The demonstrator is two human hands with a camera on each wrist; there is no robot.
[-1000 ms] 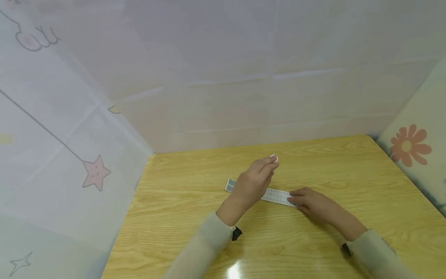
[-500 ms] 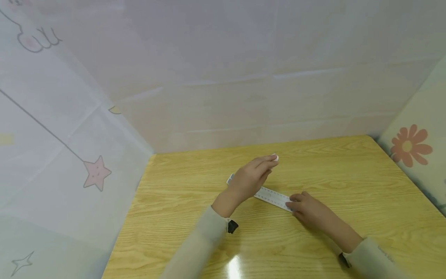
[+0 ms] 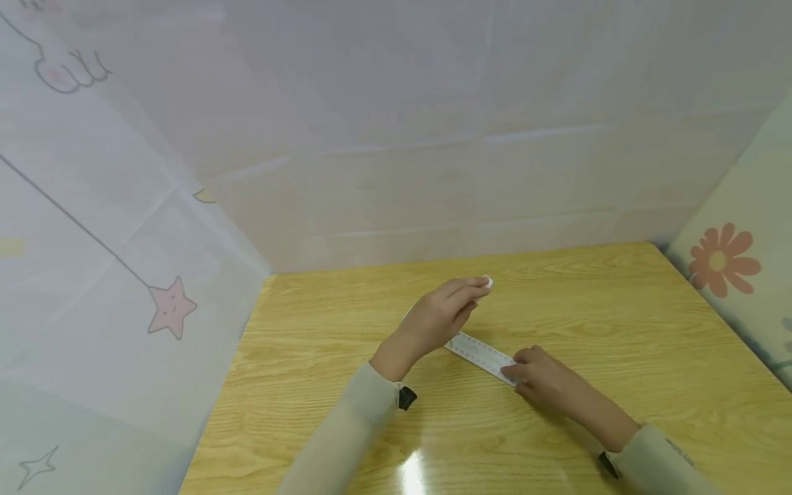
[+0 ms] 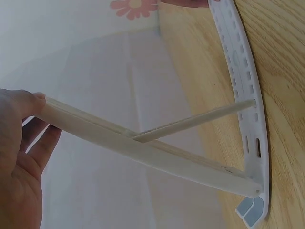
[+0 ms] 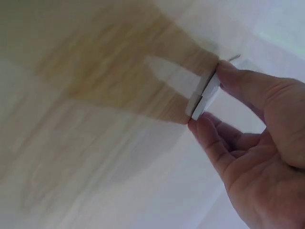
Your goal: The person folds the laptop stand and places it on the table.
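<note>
A white folding stand, which looks like a laptop stand, has a slotted base lying low over the table. From its hinge a long arm rises at a slant, and a thin strut props it from the base. Grey pads show beyond the hinge in the left wrist view. My left hand holds the raised free end of the arm between thumb and fingers. With thumb and fingertips, my right hand pinches the opposite end of the base. The left hand hides the hinge part in the head view.
The wood-grain table runs back to a pale curtain-like wall. Printed side walls stand at left and right, one with a star, the other with a flower. Dark bands sit at both cuffs.
The stand has turned on the table: its right-hand end has come nearer the front and slightly left with my right hand. My left hand has shifted left, still holding the arm.
</note>
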